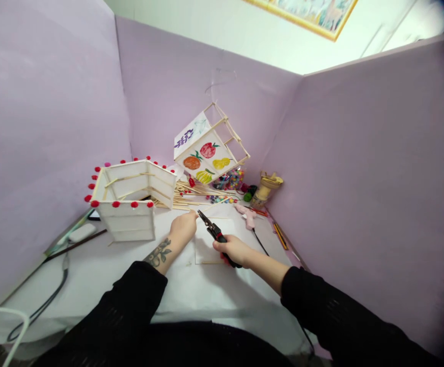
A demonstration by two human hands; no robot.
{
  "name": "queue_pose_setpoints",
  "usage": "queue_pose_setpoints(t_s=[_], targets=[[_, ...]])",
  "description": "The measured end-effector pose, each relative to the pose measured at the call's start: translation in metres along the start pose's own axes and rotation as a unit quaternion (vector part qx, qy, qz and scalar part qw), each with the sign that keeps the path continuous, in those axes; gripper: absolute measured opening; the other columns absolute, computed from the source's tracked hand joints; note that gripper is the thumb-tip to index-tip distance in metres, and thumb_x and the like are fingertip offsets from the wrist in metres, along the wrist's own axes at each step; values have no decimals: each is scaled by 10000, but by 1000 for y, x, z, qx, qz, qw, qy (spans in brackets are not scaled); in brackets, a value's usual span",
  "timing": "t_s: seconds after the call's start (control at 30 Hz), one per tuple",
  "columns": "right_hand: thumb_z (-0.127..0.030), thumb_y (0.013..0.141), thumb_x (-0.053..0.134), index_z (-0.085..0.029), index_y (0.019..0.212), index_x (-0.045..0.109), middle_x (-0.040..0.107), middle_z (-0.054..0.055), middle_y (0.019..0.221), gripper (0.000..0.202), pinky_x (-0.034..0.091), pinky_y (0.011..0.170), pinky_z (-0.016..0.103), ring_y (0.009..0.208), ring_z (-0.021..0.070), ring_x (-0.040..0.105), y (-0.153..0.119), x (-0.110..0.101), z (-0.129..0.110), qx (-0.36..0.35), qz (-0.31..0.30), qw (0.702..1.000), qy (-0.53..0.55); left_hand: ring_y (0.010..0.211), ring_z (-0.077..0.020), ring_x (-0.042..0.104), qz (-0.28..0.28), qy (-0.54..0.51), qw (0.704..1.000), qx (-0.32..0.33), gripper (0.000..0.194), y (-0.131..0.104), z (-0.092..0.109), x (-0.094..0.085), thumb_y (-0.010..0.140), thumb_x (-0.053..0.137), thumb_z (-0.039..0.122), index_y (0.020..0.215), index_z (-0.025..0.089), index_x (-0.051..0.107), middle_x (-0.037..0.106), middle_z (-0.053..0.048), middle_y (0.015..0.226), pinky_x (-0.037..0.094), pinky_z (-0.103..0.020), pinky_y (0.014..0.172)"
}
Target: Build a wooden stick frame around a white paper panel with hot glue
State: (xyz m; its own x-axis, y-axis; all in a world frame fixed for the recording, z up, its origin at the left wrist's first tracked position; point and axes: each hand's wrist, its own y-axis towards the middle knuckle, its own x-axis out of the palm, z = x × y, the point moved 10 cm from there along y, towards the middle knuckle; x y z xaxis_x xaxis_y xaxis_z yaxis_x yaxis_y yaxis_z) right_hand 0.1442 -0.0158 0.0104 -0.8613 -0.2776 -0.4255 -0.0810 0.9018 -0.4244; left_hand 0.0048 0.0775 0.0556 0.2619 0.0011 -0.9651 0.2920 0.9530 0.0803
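In my right hand (232, 251) is a pair of black and red pliers (217, 233), its jaws pointing up and left. The jaw tips are close beside the fingertips of my left hand (184, 226). My left hand is closed in a pinch on a thin wooden stick (218, 204) that slants away up to the right. Whether the jaws touch the stick I cannot tell. Below both hands a white sheet (205, 250) lies on the table, with a short stick (211, 262) along its near edge.
A white paper frame with red pompoms (128, 221) stands at left. Behind my hands a fruit-painted lantern (206, 153) is tilted. Loose sticks (186, 196), coloured beads (222, 199), a pink glue gun (248, 216) and a yellow cutter (280, 236) lie around. Purple panels (359, 163) enclose the table.
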Motion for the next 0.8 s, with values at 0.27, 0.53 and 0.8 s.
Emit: queue_pose_setpoints(t_s=[0.27, 0.53, 0.8], targets=[[-339, 838, 541, -176, 747, 473, 513, -12, 535, 199, 363, 373, 231, 390, 113, 458, -5, 1, 1, 8, -9, 999, 34, 943, -257, 679, 2, 17, 1000, 7, 313, -5, 6, -5, 972, 316, 243, 1119, 147, 575, 716, -144, 990, 477, -338, 787], [-340, 839, 567, -178, 756, 473, 524, -13, 535, 205, 358, 376, 231, 385, 113, 460, -13, 3, 1, 19, -12, 998, 66, 947, -250, 677, 14, 30, 999, 25, 295, -8, 13, -9, 963, 336, 205, 1126, 135, 571, 706, -152, 1025, 478, -338, 807], [-420, 847, 573, -189, 743, 465, 463, -55, 480, 276, 291, 331, 211, 329, 82, 392, -6, -22, 13, 33, 68, 992, 102, 908, -261, 685, 54, 50, 997, 24, 326, -8, 11, -21, 979, 295, 240, 1089, 109, 573, 708, -165, 950, 489, -333, 758]])
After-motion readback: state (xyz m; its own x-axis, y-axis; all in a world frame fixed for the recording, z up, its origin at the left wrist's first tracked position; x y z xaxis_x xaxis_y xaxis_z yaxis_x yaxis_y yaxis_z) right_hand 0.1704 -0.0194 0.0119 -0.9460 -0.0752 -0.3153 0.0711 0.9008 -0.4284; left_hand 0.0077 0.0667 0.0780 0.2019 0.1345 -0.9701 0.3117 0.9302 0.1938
